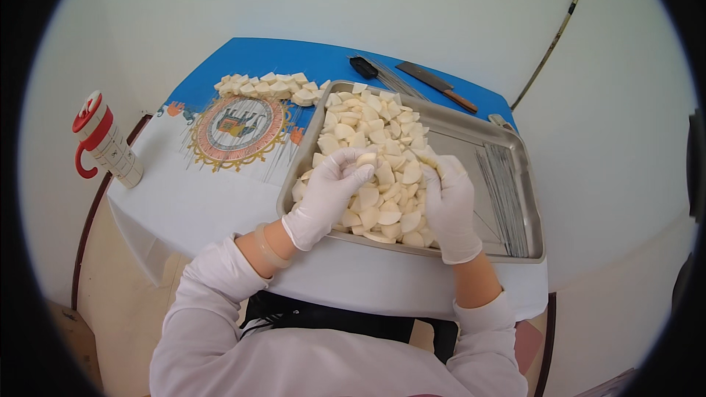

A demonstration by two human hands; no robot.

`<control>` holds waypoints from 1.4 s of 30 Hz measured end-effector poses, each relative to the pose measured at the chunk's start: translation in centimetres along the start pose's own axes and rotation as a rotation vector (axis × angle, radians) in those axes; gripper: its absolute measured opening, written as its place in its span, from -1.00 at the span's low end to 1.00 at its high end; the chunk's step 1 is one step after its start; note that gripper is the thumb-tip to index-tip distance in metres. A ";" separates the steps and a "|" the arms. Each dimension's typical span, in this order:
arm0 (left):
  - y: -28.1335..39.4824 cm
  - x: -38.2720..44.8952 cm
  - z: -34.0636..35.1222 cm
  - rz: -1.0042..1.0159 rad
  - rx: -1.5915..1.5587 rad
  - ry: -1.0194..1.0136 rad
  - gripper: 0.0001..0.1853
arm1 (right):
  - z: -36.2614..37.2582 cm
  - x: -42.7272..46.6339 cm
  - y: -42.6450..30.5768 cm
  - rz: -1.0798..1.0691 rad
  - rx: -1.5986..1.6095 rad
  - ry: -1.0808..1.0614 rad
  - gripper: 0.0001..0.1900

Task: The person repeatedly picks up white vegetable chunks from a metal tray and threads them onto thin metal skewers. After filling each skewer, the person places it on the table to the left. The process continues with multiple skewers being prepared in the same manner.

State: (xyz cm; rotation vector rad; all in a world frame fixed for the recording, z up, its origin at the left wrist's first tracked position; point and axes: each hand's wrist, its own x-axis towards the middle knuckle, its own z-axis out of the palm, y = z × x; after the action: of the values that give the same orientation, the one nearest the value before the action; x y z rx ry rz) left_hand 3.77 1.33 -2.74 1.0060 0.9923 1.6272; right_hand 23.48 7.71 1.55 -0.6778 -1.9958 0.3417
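Note:
A metal tray (533, 220) holds a heap of pale, wedge-cut vegetable pieces (386, 143) and, at its right, a bundle of thin metal skewers (504, 198). My left hand (333, 190), in a white glove, pinches one pale piece (365, 160) between thumb and fingers above the heap. Over the heap's right edge, my gloved right hand (452, 198) has its thumb and fingers bent together; whether it grips a thin skewer cannot be made out. Beyond the tray's left corner lie skewered pieces (270, 86), their metal skewers spread across the printed tablecloth (171, 204).
A cleaver-like knife (436, 85) with a wooden handle lies behind the tray, beside more metal skewers (400, 81) and a small black object (363, 67). A red-and-white tumbler (107, 140) stands on the table's left. Walls rise behind the table.

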 end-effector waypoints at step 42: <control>1.0 -0.5 -0.6 -0.307 -0.308 -0.029 -0.63 | 2.8 -3.7 0.5 -0.205 -0.474 0.177 -0.80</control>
State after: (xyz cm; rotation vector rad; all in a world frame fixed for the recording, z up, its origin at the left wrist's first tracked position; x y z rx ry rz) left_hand 3.03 0.55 -2.05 0.6332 0.8013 1.4489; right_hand 22.66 6.03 -2.70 -0.7547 -1.9652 -0.3164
